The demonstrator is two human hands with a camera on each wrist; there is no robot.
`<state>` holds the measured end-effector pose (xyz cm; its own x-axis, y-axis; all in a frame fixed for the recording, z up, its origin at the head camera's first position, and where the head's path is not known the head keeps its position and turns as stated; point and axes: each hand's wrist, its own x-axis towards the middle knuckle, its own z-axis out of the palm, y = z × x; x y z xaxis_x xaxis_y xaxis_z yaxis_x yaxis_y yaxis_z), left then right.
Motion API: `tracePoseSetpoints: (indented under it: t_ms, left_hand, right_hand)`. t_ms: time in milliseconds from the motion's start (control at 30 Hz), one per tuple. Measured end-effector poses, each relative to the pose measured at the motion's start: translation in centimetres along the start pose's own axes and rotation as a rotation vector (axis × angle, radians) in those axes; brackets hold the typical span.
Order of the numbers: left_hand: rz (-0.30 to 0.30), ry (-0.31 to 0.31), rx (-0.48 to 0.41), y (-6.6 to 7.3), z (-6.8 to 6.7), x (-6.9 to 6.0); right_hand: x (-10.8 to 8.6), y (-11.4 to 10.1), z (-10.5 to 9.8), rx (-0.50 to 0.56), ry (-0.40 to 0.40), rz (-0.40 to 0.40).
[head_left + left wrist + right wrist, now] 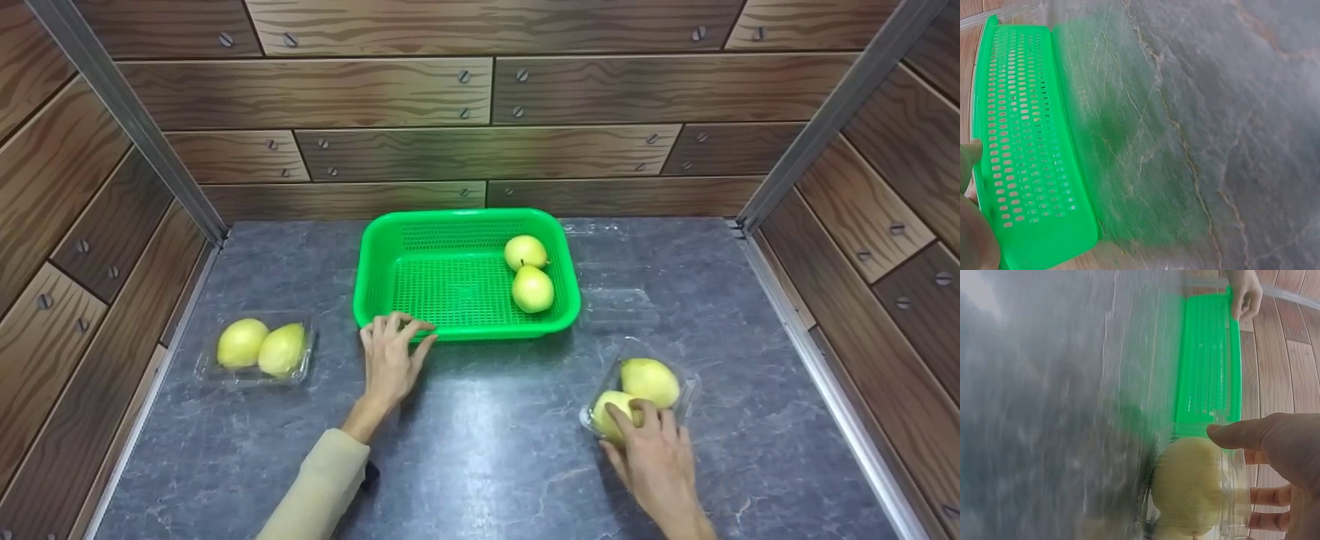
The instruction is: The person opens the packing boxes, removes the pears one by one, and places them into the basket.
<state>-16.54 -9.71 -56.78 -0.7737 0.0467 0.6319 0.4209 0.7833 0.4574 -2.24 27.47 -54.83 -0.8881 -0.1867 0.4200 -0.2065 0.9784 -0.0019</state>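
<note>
A green plastic basket (469, 335) with perforated walls stands at the back middle, holding two yellow-green pears (533, 289) at its right side. My left hand (390, 352) grips its near rim toward the left corner. At the front right, a clear plastic container (589, 421) holds two more pears (649, 382). Over its nearer pear (1185, 486) my right hand (660, 457) reaches, fingers at the top of the fruit. In the right wrist view the thumb (1241, 433) lies at the container's edge, apart from the other fingers.
Another clear container (255, 381) with two pears (281, 350) sits at the left. An empty transparent container (615, 300) lies right of the basket. Wood-patterned walls (480, 90) with metal edge strips enclose the grey marbled tabletop (480, 450).
</note>
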Motion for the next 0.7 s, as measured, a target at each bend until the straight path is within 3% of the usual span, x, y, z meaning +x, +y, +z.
tracePoseSetpoints:
  t_ms: [200,367,533,700]
  left_hand:
    - [-0.006,0.003,-0.011,0.2,-0.1,0.0]
    - [-0.038,0.002,-0.009,1.0,-0.1,-0.3]
    - [0.0,0.06,0.008,2.8,0.6,-1.1]
    - [0.07,0.099,-0.035,5.5,2.0,-2.4]
  right_hand:
    - [0.3,-0.4,-0.4,0.027,-0.021,-0.011]
    - [1.0,0.5,-1.3,0.175,-0.084,0.016]
    - [2.0,2.6,-1.9,0.299,-0.127,0.017]
    - [3.1,5.3,-2.0,0.391,-0.108,0.005]
